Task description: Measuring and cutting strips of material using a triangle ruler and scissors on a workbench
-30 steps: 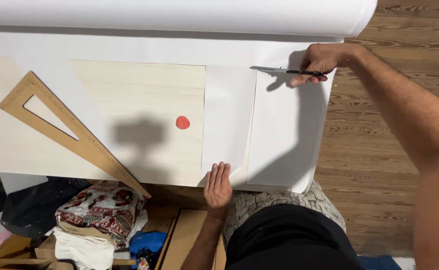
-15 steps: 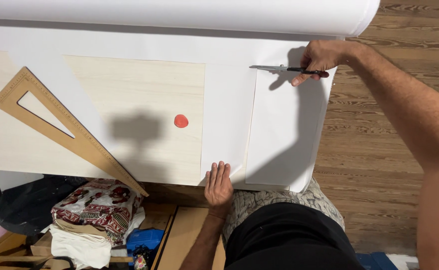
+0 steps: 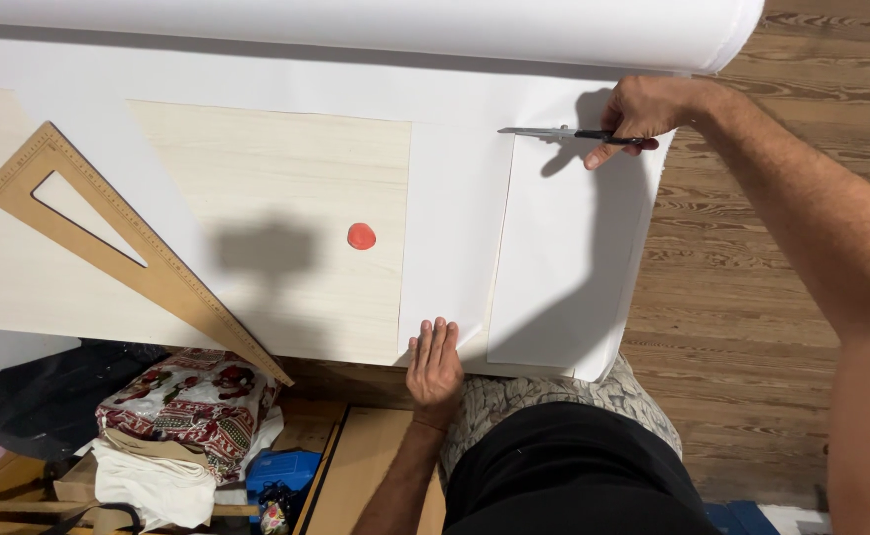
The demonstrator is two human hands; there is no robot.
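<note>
Table edge hides scissors (image 3: 569, 134) handles w/ right hand (image 3: 643, 111).

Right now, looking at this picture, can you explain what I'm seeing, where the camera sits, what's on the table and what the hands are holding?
There is no machine here: a person works with two bare hands. The one picture comes from a camera worn on the head, looking down at the work.

The right hand holds black-handled scissors, blades pointing left into a sheet of white paper that comes off a big paper roll at the far edge. The left hand lies flat, pressing the paper's near edge down.

On the pale wooden table also lie a wooden set square and a small red disc. Below the table's near edge sit folded patterned cloth and boxes. The floor on the right is wood planks.
</note>
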